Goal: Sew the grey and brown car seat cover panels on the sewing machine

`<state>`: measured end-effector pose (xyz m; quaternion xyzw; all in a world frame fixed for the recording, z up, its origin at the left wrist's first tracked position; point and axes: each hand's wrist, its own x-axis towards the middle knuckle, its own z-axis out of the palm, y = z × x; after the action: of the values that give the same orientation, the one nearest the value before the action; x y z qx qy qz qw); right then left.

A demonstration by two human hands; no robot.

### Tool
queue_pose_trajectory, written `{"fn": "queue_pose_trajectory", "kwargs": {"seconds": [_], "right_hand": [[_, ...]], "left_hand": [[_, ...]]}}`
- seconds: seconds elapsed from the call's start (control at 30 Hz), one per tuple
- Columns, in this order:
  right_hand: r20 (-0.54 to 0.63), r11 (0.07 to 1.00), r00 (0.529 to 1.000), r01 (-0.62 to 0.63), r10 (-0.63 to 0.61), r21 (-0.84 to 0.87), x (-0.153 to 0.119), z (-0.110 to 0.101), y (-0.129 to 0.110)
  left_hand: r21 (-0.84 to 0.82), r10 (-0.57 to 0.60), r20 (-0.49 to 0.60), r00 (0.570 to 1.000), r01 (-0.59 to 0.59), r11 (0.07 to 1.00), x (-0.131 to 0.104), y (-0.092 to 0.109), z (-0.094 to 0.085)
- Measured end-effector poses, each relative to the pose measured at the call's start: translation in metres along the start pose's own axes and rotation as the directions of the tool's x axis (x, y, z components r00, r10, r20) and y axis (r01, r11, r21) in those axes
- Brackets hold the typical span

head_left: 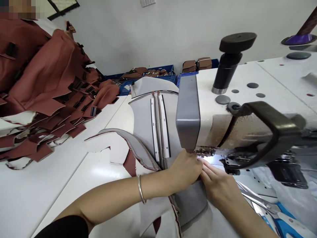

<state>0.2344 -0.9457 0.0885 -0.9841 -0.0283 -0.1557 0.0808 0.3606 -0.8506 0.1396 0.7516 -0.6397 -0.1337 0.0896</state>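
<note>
A grey sewn cover (143,115) with dark seam edges and two white strips (154,132) on its back runs under the sewing machine (188,115). My left hand (187,168), below a silver bangle, is closed on the cover just in front of the machine head; its fingertips are hidden. Close against it, my right hand (218,181) has its fingers drawn together on the cover's edge by the stitching area. The needle and the exact stitch point are hidden. White and reddish-brown parts of the cover hang toward me.
Reddish-brown sewn pieces (49,76) are heaped at the left of the white table (22,188). Blue-handled scissors (262,201) lie right of my right hand, beside clear plastic (292,195). Blue crates (170,71) with brown pieces stand by the wall. A bent metal lever (279,122) juts from the machine.
</note>
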Motion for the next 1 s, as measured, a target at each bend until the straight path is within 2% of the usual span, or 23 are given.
{"fn": "queue_pose_trajectory", "kwargs": {"seconds": [0.1,0.2,0.23,0.3,0.33,0.37,0.43,0.5,0.53,0.6,0.63,0.67,0.7,0.73,0.77,0.8,0.83,0.9,0.97,1.0], "right_hand": [[-0.015,1.000,1.000,-0.011,0.012,0.022,0.005,-0.007,-0.001],[-0.077,0.997,0.995,0.070,-0.067,0.041,0.009,-0.019,0.002],[-0.089,0.997,0.993,0.076,-0.072,0.035,0.009,-0.023,0.004],[-0.103,1.000,0.995,0.007,-0.007,-0.003,0.002,-0.033,0.008],[-0.103,0.998,0.993,-0.064,0.063,-0.011,-0.003,-0.039,0.010],[-0.094,0.989,0.985,-0.147,0.147,0.012,-0.010,-0.044,0.010],[-0.004,0.937,0.952,-0.302,0.307,0.178,-0.026,-0.054,0.005],[0.190,0.803,0.903,-0.430,0.385,0.413,-0.040,-0.060,-0.006],[0.287,0.719,0.876,-0.482,0.388,0.500,-0.046,-0.060,-0.014],[0.420,0.578,0.831,-0.556,0.366,0.598,-0.055,-0.054,-0.030],[0.455,0.521,0.810,-0.586,0.369,0.621,-0.056,-0.048,-0.036],[0.479,0.463,0.788,-0.615,0.388,0.638,-0.056,-0.042,-0.041],[0.504,0.394,0.758,-0.648,0.414,0.651,-0.054,-0.035,-0.045],[0.535,0.309,0.718,-0.684,0.446,0.661,-0.050,-0.028,-0.048],[0.563,0.218,0.671,-0.714,0.482,0.666,-0.044,-0.023,-0.050],[0.585,0.136,0.628,-0.733,0.513,0.667,-0.036,-0.019,-0.053],[0.594,0.074,0.599,-0.735,0.537,0.674,-0.028,-0.016,-0.055],[0.567,0.014,0.585,-0.703,0.580,0.711,-0.010,-0.015,-0.061],[0.515,-0.005,0.607,-0.644,0.605,0.765,0.006,-0.017,-0.067],[0.487,0.007,0.634,-0.613,0.601,0.790,0.013,-0.018,-0.070]], "left_hand": [[-0.039,0.014,-0.011,1.000,-0.015,0.999,-0.007,0.004,-0.005],[-0.125,0.012,0.004,1.000,-0.012,0.992,-0.022,0.008,-0.019],[-0.154,0.000,0.025,1.000,0.003,0.988,-0.030,0.009,-0.026],[-0.187,-0.072,0.122,0.990,0.094,0.978,-0.049,0.007,-0.040],[-0.186,-0.127,0.213,0.969,0.168,0.968,-0.060,0.005,-0.047],[-0.174,-0.173,0.327,0.929,0.240,0.955,-0.073,0.000,-0.053],[-0.128,-0.219,0.558,0.800,0.343,0.930,-0.103,-0.014,-0.064],[-0.118,-0.218,0.700,0.680,0.411,0.904,-0.137,-0.031,-0.071],[-0.152,-0.213,0.730,0.649,0.458,0.876,-0.153,-0.038,-0.073],[-0.260,-0.207,0.744,0.635,0.562,0.785,-0.183,-0.048,-0.075],[-0.292,-0.215,0.729,0.650,0.579,0.761,-0.194,-0.050,-0.074],[-0.275,-0.245,0.692,0.680,0.561,0.781,-0.202,-0.051,-0.074],[-0.189,-0.293,0.621,0.727,0.502,0.844,-0.205,-0.050,-0.073],[-0.032,-0.342,0.517,0.785,0.417,0.908,-0.205,-0.050,-0.073],[0.175,-0.372,0.370,0.851,0.330,0.928,-0.202,-0.051,-0.074],[0.360,-0.359,0.218,0.908,0.267,0.894,-0.196,-0.053,-0.077],[0.479,-0.335,0.087,0.938,0.256,0.840,-0.189,-0.057,-0.082],[0.590,-0.278,-0.098,0.956,0.280,0.757,-0.174,-0.066,-0.098],[0.624,-0.235,-0.200,0.951,0.309,0.718,-0.164,-0.073,-0.117],[0.635,-0.212,-0.230,0.950,0.312,0.707,-0.162,-0.074,-0.125]]}}
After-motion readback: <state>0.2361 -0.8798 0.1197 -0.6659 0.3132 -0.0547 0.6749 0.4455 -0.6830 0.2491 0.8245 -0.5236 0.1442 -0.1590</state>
